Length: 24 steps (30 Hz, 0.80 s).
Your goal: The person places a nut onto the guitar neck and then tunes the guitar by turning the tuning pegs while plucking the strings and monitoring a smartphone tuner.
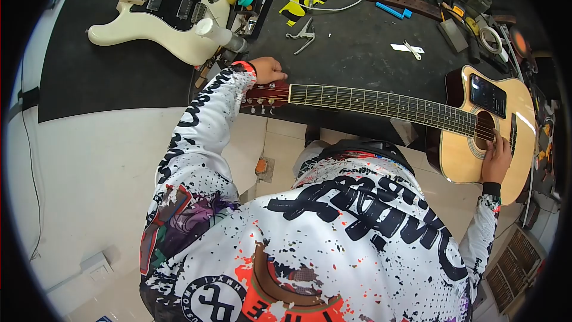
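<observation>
An acoustic guitar (pixel 456 149) with a pale top lies across the front of the bench, its neck pointing left. My left hand (pixel 269 70) is closed at the far edge of the dark red headstock (pixel 271 93), seemingly round a tuning peg, which the fingers hide. Silvery tuning pegs (pixel 262 109) show along the headstock's near edge. My right hand (pixel 496 160) rests at the strings beside the sound hole (pixel 484 125), fingers stretched out and holding nothing. A dark phone (pixel 488 95) with a lit screen lies on the guitar's top above the sound hole.
A cream electric guitar body (pixel 143 27) lies at the back left, with a white-capped bottle (pixel 220 34) beside it. A capo (pixel 302 36), a yellow-black cloth (pixel 305 3), a blue string winder (pixel 393 11) and a white tool (pixel 411 49) lie behind the neck. Several tools crowd the right.
</observation>
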{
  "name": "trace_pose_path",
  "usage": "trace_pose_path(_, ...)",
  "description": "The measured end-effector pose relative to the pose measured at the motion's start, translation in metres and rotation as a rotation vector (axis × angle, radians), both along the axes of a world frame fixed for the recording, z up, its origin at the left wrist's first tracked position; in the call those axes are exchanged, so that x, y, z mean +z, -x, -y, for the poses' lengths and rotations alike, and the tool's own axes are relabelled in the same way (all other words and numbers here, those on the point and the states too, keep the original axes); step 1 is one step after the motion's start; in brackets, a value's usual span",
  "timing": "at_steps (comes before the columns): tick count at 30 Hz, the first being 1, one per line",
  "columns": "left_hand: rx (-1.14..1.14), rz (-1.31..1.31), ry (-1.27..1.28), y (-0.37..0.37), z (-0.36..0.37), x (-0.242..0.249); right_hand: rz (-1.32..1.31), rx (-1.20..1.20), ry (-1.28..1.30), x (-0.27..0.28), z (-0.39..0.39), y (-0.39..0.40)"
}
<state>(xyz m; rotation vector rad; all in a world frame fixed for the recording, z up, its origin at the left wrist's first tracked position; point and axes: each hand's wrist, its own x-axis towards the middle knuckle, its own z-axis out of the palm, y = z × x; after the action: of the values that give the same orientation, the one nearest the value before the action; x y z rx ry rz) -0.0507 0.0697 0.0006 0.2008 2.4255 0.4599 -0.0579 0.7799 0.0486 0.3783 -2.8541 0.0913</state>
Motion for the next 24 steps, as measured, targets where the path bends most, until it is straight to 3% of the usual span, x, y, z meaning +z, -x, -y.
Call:
trace_pose_path(4, 0.029, 0.115, 0.1, 0.005, -0.01, 0.009, 0.009, -0.005, 0.0, -0.001, -0.003, 0.001)
trace_pose_path(8, 0.128, 0.162, -0.146, -0.002, 0.012, 0.01, 0.012, 0.004, 0.002, -0.002, -0.003, 0.001)
trace_pose_path(10, 0.124, 0.259, -0.269, -0.004, 0.026, 0.004, 0.007, 0.007, -0.005, -0.003, -0.003, 0.002)
trace_pose_path(12, 0.034, 0.165, -0.277, -0.003, 0.021, 0.008, 0.015, 0.01, 0.016, -0.003, -0.005, 0.003)
trace_pose_path(16, 0.068, 0.157, -0.179, -0.001, 0.007, 0.004, 0.035, -0.006, 0.003, -0.002, -0.004, 0.004)
trace_pose_path(18, -0.068, -0.085, -0.162, 0.0, 0.002, -0.008, 0.053, -0.006, 0.007, -0.001, -0.004, 0.005)
trace_pose_path(20, -0.011, -0.021, -0.127, 0.004, -0.007, -0.007, 0.056, 0.004, -0.01, 0.0, -0.001, 0.005)
trace_pose_path(22, 0.15, 0.228, 0.114, 0.007, -0.023, 0.023, 0.055, 0.016, -0.031, 0.005, -0.002, 0.005)
trace_pose_path(24, 0.094, 0.272, 0.178, 0.003, -0.014, 0.027, 0.088, 0.022, -0.045, 0.008, 0.001, 0.005)
